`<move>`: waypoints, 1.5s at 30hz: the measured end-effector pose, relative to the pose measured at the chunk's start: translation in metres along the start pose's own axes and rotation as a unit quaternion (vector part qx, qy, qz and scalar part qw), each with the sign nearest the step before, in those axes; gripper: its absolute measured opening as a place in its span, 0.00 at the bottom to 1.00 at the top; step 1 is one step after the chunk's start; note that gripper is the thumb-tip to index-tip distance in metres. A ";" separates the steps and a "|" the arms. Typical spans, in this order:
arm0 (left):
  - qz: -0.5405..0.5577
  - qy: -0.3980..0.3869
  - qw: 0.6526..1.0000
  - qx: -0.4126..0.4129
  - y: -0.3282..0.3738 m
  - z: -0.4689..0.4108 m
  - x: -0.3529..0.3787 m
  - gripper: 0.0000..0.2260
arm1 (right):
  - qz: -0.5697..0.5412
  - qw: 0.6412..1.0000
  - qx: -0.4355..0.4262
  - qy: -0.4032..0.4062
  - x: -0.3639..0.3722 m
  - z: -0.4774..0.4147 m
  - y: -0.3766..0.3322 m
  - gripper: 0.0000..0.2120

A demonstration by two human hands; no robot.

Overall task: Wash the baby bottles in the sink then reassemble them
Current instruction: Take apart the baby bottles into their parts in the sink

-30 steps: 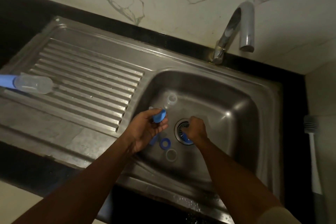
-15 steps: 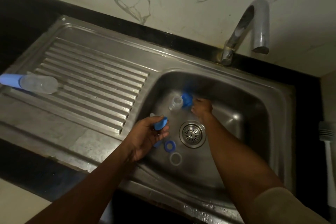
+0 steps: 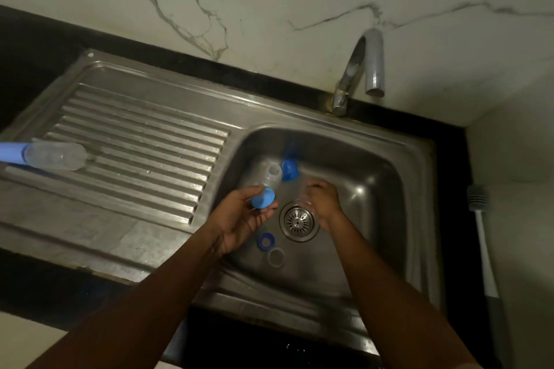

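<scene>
1. Centrally, a steel sink (image 3: 398, 219) is shown from above; its drain strainer (image 3: 297, 220) is used as the reference point for everything below.
2. The left hand (image 3: 239, 216) is held just left of the strainer, palm up. A blue bottle part (image 3: 263, 197) is gripped between its thumb and curled fingers. The part is probably lifted off the basin floor so that it can be rinsed or matched to another piece.
3. The right hand (image 3: 322, 199) is held just right of the strainer. Its fingers look curled, but the hand is blurred, so whether anything is held cannot be told.
4. A clear bottle body (image 3: 271, 174) and a blue cap (image 3: 289, 169) lie side by side beyond the strainer, between the two hands and slightly past them. No grip on either is seen.
5. A blue ring (image 3: 266, 241) and a clear ring (image 3: 276, 257) lie on the near-left side of the strainer, beside the left wrist, apparently left in the basin for washing.
6. Another bottle (image 3: 55, 156) is laid on its side on the ribbed drainboard (image 3: 144, 144), far left of the strainer and well apart from both hands, seemingly set aside.
</scene>
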State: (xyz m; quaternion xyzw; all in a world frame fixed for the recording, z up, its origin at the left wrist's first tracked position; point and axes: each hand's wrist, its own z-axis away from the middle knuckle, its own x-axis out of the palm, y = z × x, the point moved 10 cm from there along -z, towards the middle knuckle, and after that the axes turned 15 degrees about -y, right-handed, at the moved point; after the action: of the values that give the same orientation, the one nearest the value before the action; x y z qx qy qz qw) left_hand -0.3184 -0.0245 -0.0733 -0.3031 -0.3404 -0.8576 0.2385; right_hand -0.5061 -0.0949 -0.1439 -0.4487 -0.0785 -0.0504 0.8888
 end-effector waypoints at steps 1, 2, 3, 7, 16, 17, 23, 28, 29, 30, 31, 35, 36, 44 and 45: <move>0.003 -0.007 1.000 -0.002 0.001 0.000 0.004 0.10 | 0.005 1.000 -0.006 -0.022 0.008 0.016 -0.007 0.07; 0.003 -0.015 1.000 -0.003 0.002 0.001 0.009 0.11 | 0.010 0.999 -0.011 -0.051 0.017 0.033 -0.014 0.07; 0.001 -0.024 1.000 -0.005 0.002 0.002 0.012 0.11 | 0.020 0.996 -0.013 -0.083 0.029 0.048 -0.019 0.06; -0.052 -0.067 0.995 -0.043 -0.006 0.010 0.030 0.11 | 0.032 0.988 -0.043 -0.148 0.055 0.097 -0.035 0.12; -0.233 -0.144 0.962 -0.020 -0.004 0.036 0.063 0.08 | 0.161 0.963 -0.210 -0.055 0.048 0.167 -0.065 0.09; -0.237 -0.150 0.960 -0.017 -0.005 0.038 0.065 0.09 | 0.183 0.956 -0.226 -0.023 0.046 0.172 -0.067 0.07; -0.225 -0.198 0.954 -0.001 -0.004 0.043 0.077 0.16 | 0.194 0.953 -0.229 0.036 0.040 0.184 -0.067 0.03; -0.250 -0.190 0.949 0.000 -0.008 0.045 0.075 0.11 | 0.270 0.934 -0.217 -0.089 0.052 0.188 -0.069 0.09; -0.249 -0.194 0.949 0.000 -0.007 0.045 0.076 0.11 | 0.262 0.936 -0.213 -0.104 0.054 0.189 -0.069 0.10; -0.250 -0.200 0.947 -0.001 -0.007 0.045 0.077 0.12 | 0.243 0.941 -0.201 -0.119 0.054 0.189 -0.068 0.10; -0.247 -0.206 0.947 -0.004 -0.007 0.046 0.078 0.14 | 0.219 0.949 -0.186 -0.131 0.055 0.190 -0.068 0.10; -0.197 -0.225 0.954 -0.002 -0.006 0.046 0.080 0.19 | 0.145 0.967 -0.182 -0.104 0.057 0.191 -0.073 0.07; -0.182 -0.231 0.956 0.003 -0.005 0.046 0.083 0.20 | 0.128 0.969 -0.200 -0.073 0.054 0.191 -0.075 0.07; -0.167 -0.246 0.955 0.016 -0.011 0.048 0.094 0.20 | 0.027 0.968 -0.236 0.076 0.034 0.198 -0.074 0.09; -0.163 -0.245 0.955 0.023 -0.013 0.048 0.096 0.20 | 0.020 0.968 -0.235 0.083 0.031 0.198 -0.072 0.09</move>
State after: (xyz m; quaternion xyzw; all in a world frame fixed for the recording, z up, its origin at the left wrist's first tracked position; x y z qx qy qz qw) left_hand -0.3767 -0.0004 0.0146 -0.4389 -0.4528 -0.7760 0.0111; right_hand -0.5059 0.0211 0.0347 -0.6411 0.0182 -0.0870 0.7623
